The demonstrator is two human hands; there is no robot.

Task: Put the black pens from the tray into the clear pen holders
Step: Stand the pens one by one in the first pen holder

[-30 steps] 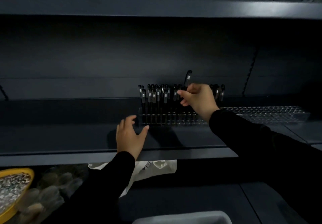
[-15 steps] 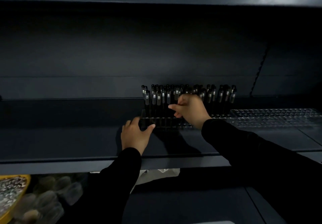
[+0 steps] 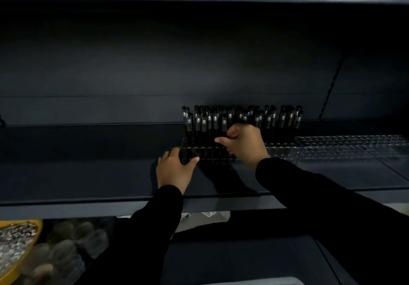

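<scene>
Just pen (image 3: pixel 224 123) between right fingers (image 3: pixel 232 133)

On a dark shelf (image 3: pixel 88 174), the left hand (image 3: pixel 173 170) is resting against the left front corner of a clear pen holder (image 3: pixel 208 154) packed with upright black pens (image 3: pixel 239 118), while the right hand (image 3: pixel 244 145) is curling among them.

A dark shelf (image 3: pixel 88 174) carries everything. On it stand clear pen holders (image 3: pixel 332 149) (the left one bristling with black pens (image 3: pixel 221 120)).
</scene>
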